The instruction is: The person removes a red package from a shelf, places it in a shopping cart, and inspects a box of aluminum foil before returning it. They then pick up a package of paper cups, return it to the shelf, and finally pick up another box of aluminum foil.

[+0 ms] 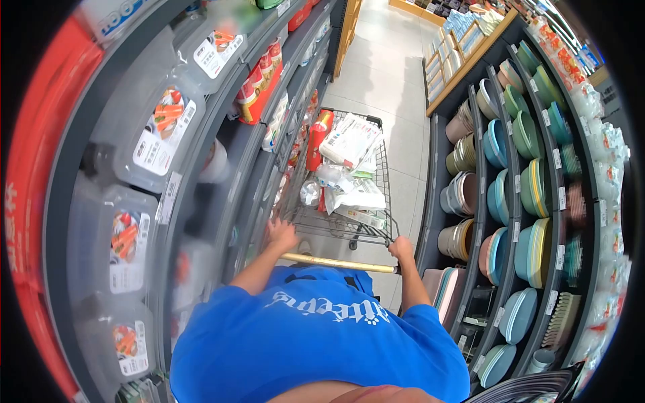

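A wire shopping cart (388, 181) stands in front of me in the aisle, its yellowish handle bar (339, 262) close to my waist. My right hand (402, 248) is closed around the cart's frame at the rear right corner, just above the end of the bar. My left hand (281, 234) is off the bar, fingers stretched out, beside the cart's rear left corner and close to the left shelf. In the basket lie white plastic packages (351, 142), a red package (319, 140) and a clear round item (310, 193).
On the left, shelves hold clear plastic containers (161, 127) with printed labels and red boxes (261, 84). Right-hand shelves carry stacked basins (532, 252) and buckets (459, 193). Pale floor tiles (373, 60) run ahead between them, past a wooden display (463, 54).
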`<state>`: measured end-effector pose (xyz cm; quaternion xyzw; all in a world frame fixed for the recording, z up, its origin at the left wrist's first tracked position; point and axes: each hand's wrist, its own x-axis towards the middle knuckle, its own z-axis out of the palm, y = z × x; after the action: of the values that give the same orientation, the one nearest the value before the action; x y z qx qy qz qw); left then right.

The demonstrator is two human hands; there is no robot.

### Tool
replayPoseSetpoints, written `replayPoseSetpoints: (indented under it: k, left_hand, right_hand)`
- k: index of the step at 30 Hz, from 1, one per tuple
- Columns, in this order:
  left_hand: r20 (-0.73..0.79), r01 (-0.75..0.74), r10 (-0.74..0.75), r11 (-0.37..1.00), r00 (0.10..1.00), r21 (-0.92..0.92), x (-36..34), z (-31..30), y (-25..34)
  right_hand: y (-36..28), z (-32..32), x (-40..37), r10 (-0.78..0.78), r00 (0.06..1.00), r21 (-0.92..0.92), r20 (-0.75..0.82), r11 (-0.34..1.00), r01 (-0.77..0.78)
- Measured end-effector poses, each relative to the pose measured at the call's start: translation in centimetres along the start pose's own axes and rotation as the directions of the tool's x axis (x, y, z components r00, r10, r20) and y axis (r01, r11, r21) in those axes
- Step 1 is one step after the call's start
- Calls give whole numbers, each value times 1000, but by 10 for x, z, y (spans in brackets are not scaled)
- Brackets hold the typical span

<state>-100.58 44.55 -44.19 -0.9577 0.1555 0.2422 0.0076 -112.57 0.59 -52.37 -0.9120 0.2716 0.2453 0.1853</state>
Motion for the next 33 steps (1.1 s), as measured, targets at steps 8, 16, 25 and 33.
replayPoseSetpoints:
  k: [8, 16, 25, 33]
  left_hand:
    - [-124, 169, -163, 985, 979, 43, -37, 46, -20]
    - [-214, 101, -130, 985, 968, -139, -74, 97, -69]
    - [-218, 107, -139, 983, 966, -150, -133, 144, -99]
    - [-91, 156, -171, 975, 981, -157, -193, 171, -113]
  right_hand:
    - [-20, 25, -60, -70, 997, 13, -26, 997, 71]
    - [-37, 76, -104, -189, 981, 15, -47, 982, 190]
    - [-38, 121, -154, -201, 979, -41, 44, 978, 203]
    - [-22, 164, -193, -238, 971, -73, 6, 969, 238]
